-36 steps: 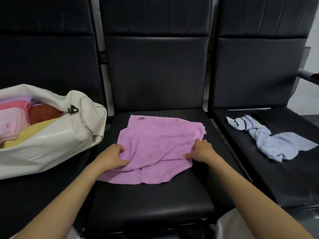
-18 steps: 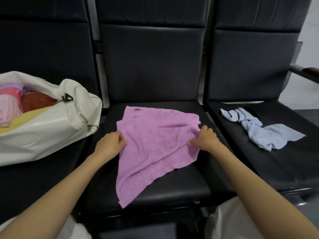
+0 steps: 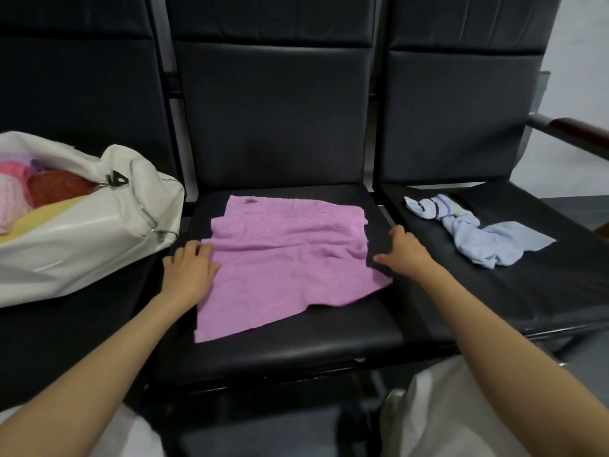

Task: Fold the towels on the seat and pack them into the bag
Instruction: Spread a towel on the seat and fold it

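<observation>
The towel [image 3: 286, 258] lies spread on the seat [image 3: 296, 338] between your grips. Your left grip [image 3: 189, 268] presses flat on its left edge, fingers straight. Your right grip [image 3: 403, 250] rests, fingers spread, at its right edge; the bag [image 3: 82, 239] sits left of both.

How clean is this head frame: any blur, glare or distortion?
Head view: dim, even light, no hard shadows; seat nearly featureless; faint sheen on bag; chair backs lean from wide-angle lens; purple towel, left hand and right hand slightly soft.
</observation>
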A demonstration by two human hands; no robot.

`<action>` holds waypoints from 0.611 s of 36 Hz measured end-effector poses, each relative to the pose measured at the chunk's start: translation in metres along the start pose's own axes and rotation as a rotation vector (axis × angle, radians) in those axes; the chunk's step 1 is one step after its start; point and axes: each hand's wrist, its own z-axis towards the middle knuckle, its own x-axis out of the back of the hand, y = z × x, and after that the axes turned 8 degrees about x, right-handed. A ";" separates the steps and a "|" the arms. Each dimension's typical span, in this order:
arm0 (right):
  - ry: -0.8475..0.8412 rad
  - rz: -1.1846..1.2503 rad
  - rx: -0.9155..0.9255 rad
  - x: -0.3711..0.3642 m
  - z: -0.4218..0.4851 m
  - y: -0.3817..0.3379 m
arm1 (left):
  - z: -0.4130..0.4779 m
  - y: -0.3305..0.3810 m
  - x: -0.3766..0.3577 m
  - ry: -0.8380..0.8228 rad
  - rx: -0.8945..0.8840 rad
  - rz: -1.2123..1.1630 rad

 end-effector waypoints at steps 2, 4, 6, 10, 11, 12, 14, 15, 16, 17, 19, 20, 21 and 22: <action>-0.079 -0.057 0.067 -0.001 -0.004 0.005 | -0.009 0.005 0.003 0.114 -0.160 -0.152; -0.127 -0.097 0.210 -0.002 -0.007 0.007 | -0.021 0.011 0.009 0.154 -0.357 -0.256; -0.173 -0.073 0.355 -0.004 -0.011 0.009 | -0.032 0.011 0.019 -0.010 -0.482 -0.333; -0.342 -0.019 0.446 -0.007 -0.018 0.014 | -0.042 -0.009 0.025 -0.272 -0.581 -0.279; -0.364 -0.013 0.441 -0.006 -0.018 0.017 | -0.045 -0.016 0.024 -0.283 -0.584 -0.268; -0.379 0.011 0.432 -0.005 -0.018 0.020 | -0.047 -0.022 0.023 -0.288 -0.588 -0.265; -0.413 0.072 0.426 -0.002 -0.019 0.028 | -0.053 -0.033 0.020 -0.292 -0.588 -0.253; -0.427 0.089 0.438 -0.001 -0.020 0.031 | -0.055 -0.037 0.019 -0.287 -0.588 -0.253; -0.436 0.089 0.458 -0.001 -0.020 0.033 | -0.056 -0.042 0.018 -0.276 -0.593 -0.256; -0.436 0.059 0.483 -0.001 -0.021 0.036 | -0.057 -0.046 0.018 -0.264 -0.594 -0.250; -0.410 -0.036 0.534 -0.003 -0.021 0.038 | -0.060 -0.052 0.019 -0.221 -0.595 -0.231; -0.384 -0.066 0.558 -0.005 -0.020 0.040 | -0.060 -0.055 0.019 -0.188 -0.601 -0.221; -0.348 -0.088 0.579 -0.008 -0.021 0.041 | -0.061 -0.056 0.019 -0.145 -0.604 -0.200; -0.302 -0.098 0.597 -0.011 -0.021 0.042 | -0.061 -0.056 0.019 -0.090 -0.611 -0.181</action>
